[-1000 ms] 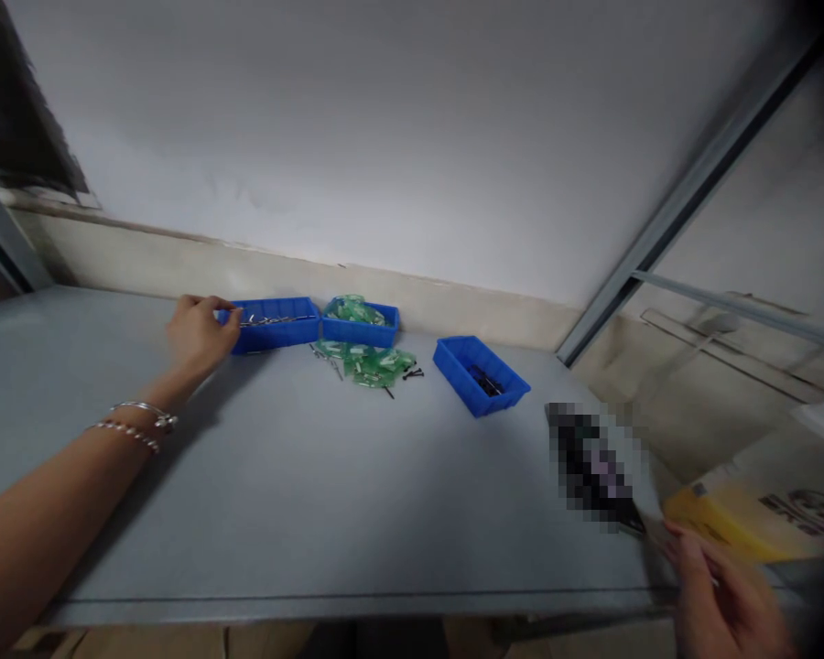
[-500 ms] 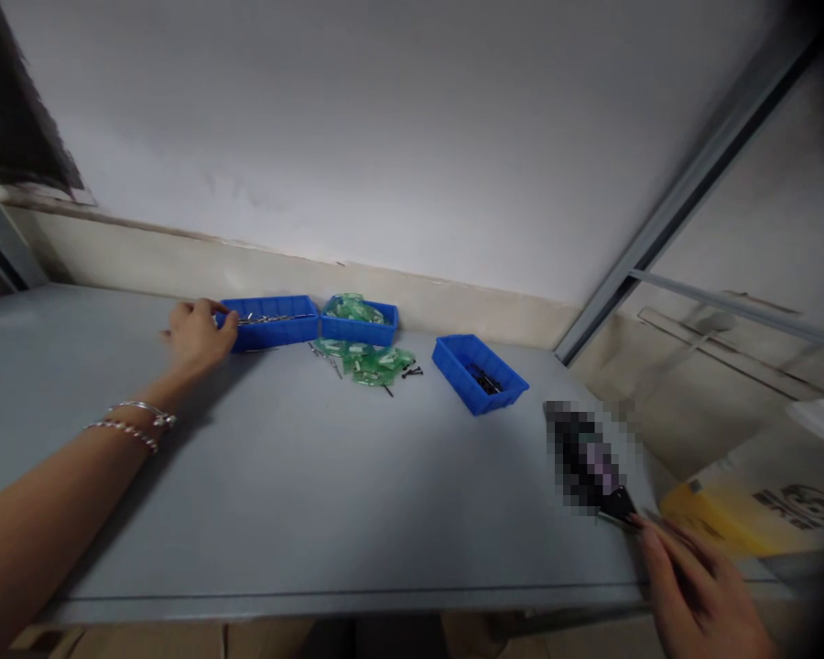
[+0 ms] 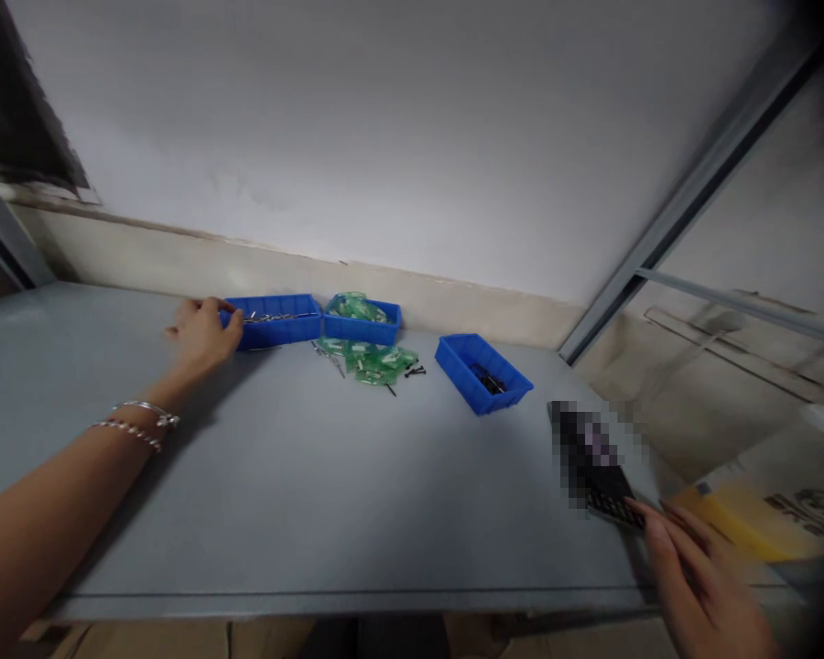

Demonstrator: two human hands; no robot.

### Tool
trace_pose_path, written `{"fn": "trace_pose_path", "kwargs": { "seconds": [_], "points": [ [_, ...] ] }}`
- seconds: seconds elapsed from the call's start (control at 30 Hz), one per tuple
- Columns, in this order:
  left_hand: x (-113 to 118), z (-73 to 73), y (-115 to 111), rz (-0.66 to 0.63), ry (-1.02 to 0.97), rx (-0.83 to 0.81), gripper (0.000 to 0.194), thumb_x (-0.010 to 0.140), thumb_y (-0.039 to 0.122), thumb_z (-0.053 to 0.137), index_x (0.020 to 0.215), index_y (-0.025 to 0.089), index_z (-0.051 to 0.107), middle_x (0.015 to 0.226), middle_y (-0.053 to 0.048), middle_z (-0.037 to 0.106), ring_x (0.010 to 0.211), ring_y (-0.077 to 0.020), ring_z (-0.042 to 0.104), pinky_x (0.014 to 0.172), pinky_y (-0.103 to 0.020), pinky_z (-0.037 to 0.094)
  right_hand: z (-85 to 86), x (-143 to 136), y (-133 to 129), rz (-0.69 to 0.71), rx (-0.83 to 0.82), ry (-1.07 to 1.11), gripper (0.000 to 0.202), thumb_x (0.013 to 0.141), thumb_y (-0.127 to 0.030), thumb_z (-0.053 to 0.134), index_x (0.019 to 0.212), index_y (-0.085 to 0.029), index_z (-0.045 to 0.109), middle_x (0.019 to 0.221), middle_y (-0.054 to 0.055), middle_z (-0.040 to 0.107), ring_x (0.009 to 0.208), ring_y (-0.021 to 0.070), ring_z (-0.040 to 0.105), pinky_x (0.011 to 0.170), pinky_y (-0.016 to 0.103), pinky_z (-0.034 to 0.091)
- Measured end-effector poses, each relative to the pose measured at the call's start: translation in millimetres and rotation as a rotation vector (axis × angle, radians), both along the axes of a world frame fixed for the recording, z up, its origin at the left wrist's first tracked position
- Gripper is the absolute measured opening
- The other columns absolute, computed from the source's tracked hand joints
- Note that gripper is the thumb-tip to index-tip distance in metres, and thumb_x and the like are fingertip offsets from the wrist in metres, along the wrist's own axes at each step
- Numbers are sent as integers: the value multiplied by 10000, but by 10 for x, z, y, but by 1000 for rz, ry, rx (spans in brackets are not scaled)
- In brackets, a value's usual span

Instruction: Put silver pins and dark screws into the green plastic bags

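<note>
My left hand (image 3: 210, 339) grips the left end of a long blue bin (image 3: 285, 329) that holds slim metal pieces. At the lower right, my right hand (image 3: 704, 577) has its fingers on the near end of a dark, flat phone-like object (image 3: 608, 485), partly pixelated, on the table. Beside the long bin stands a second blue bin (image 3: 361, 331) with green packets in it. More green packets (image 3: 371, 360) lie in front of it, with a few dark screws (image 3: 416, 371) alongside. A third blue bin (image 3: 481, 375), set at an angle, contains dark screws.
The grey table (image 3: 302, 513) backs onto a pale wall (image 3: 384, 165). A metal frame post (image 3: 659, 238) rises at the right rear. Beyond the table's right edge is a white and yellow box (image 3: 748, 513).
The dark object's near end shows more fully beside my right fingers, which look less wrapped over it. The view has shifted slightly; my left hand stays at the long bin.
</note>
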State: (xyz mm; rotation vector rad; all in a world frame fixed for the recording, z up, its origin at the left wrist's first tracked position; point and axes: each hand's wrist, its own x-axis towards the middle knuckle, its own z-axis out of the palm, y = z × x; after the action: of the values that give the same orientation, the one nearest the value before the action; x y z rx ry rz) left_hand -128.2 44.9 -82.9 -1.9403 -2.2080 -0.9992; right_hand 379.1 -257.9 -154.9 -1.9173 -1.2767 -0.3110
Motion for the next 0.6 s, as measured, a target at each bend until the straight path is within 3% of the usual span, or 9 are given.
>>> {"fn": "trace_pose_path", "kwargs": {
  "seconds": [0.1,0.2,0.6],
  "points": [
    [31,12,-13,77,6,6,341,922,354,426,1073,95,589,1171,-184,458,1136,-331,393,970,-612,304,70,34,137,70,-68,-59,582,857,-636,352,939,-196,725,1209,143,567,1149,325,532,969,508,409],
    [57,27,-38,60,16,24,323,919,340,432,1046,98,604,1166,-186,472,1115,-339,394,947,-613,314,106,82,285,111,-110,-129,637,877,-637,274,923,-211,745,1242,135,559,1139,331,532,949,536,408],
    [84,43,-54,67,28,8,350,909,329,411,1058,83,610,1156,-201,454,1116,-348,391,933,-564,334,43,127,423,34,-250,-171,606,878,-621,246,1023,-303,741,1369,58,491,1158,367,454,915,583,391]
  ]
}}
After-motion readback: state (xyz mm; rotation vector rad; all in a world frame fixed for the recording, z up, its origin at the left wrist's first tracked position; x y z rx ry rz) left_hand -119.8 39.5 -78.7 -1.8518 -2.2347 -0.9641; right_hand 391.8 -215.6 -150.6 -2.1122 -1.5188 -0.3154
